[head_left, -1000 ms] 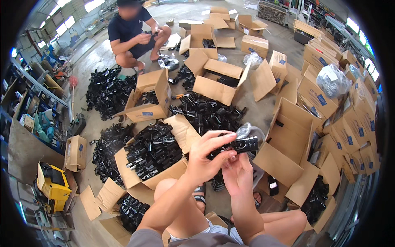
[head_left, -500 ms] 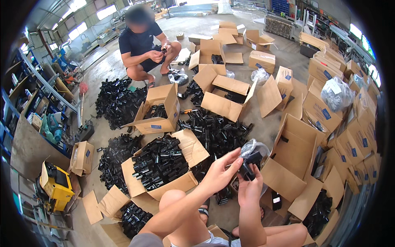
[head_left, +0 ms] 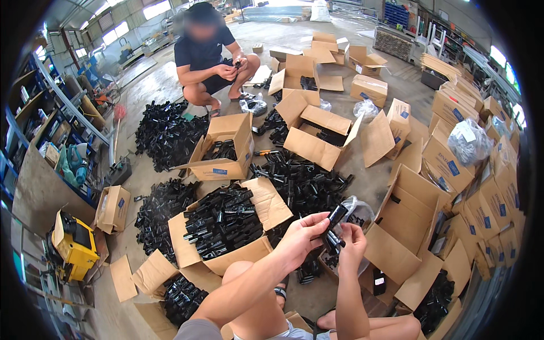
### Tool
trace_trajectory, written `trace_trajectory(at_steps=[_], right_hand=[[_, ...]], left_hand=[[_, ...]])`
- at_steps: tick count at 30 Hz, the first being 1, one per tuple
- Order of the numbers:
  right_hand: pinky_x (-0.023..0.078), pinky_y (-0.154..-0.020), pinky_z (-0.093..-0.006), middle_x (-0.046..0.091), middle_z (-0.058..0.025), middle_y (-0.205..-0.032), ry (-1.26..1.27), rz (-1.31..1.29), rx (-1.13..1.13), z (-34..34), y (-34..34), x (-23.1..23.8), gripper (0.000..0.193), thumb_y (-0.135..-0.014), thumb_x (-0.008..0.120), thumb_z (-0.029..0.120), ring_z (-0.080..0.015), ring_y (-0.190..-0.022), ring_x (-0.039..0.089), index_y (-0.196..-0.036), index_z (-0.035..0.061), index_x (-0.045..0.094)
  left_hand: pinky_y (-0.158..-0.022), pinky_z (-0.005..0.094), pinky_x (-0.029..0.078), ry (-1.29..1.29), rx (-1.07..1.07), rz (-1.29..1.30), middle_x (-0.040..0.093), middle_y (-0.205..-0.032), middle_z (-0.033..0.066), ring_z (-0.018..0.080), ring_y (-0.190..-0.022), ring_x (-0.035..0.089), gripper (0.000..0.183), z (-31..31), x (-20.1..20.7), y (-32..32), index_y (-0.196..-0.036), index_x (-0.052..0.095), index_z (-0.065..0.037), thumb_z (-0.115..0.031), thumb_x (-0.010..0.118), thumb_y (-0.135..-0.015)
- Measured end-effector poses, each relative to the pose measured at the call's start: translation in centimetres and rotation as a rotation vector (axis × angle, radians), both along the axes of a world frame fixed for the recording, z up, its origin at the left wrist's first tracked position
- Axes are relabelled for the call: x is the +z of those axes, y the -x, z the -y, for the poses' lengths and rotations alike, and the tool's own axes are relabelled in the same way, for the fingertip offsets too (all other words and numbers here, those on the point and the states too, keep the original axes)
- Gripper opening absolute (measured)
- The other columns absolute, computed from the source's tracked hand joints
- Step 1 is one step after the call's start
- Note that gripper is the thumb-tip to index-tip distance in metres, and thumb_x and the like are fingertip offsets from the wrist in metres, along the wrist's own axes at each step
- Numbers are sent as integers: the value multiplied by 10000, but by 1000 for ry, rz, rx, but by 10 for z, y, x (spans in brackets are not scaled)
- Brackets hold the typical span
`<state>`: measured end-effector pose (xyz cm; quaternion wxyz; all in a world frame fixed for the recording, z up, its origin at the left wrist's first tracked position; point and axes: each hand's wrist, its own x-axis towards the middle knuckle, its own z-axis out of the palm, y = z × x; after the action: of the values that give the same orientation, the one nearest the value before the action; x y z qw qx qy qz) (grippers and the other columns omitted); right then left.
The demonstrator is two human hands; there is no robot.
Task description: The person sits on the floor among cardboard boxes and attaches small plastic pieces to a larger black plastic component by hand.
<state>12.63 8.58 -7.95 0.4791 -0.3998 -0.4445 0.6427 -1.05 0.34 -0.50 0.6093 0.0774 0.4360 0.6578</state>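
In front of my knees, my left hand (head_left: 304, 237) grips a glossy black tube-like fitting (head_left: 336, 217) between thumb and fingers. My right hand (head_left: 352, 245) has its fingertips pinched together at the lower side of the same fitting. Whether a smaller piece sits in that pinch is too small to tell. Just behind the hands stands a clear plastic bag (head_left: 360, 207) with small dark pieces below it. Left of them, similar black fittings (head_left: 221, 220) fill an open cardboard box (head_left: 242, 256). More fittings lie in a loose pile (head_left: 300, 184) on the floor beyond.
Across from me a co-worker (head_left: 205, 54) squats, handling a small black part. A deep open carton (head_left: 405, 226) stands at my right, near stacked cartons (head_left: 493, 198). A yellow machine (head_left: 76, 246) is at the left, below shelving. A black phone-like object (head_left: 379, 281) rests beside my right forearm.
The black fitting has turned from a squat, end-on view to a long upright slant. My left hand has shifted its grip along it, and my right hand has gone from cupping it to pinching.
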Motion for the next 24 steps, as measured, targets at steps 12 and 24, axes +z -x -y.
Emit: trace_trajectory(at_steps=[12,24], right_hand=[[522,-1029,-468,668,-246,-1275,-45,1650,727,-43,-70,-269,428,-841,679,100,-379,-1225,636,-1263,31,681],[564,-966,-461,684,-248,-1237,31,1725,586,-52,-108,-326,316,-884,627,78,-390,-1175,665,-1183,17,711]], left_hand=[[-893,271,486,106,188,-95,704,-1116,-30,76,-1002,642,363,1,17,2,-1333,638,-119,-211,701,-988],[-861,221,522,-45,155,4,732,-1106,-6,74,-984,685,319,-3,-2,-8,-1298,669,-94,-144,689,-983]])
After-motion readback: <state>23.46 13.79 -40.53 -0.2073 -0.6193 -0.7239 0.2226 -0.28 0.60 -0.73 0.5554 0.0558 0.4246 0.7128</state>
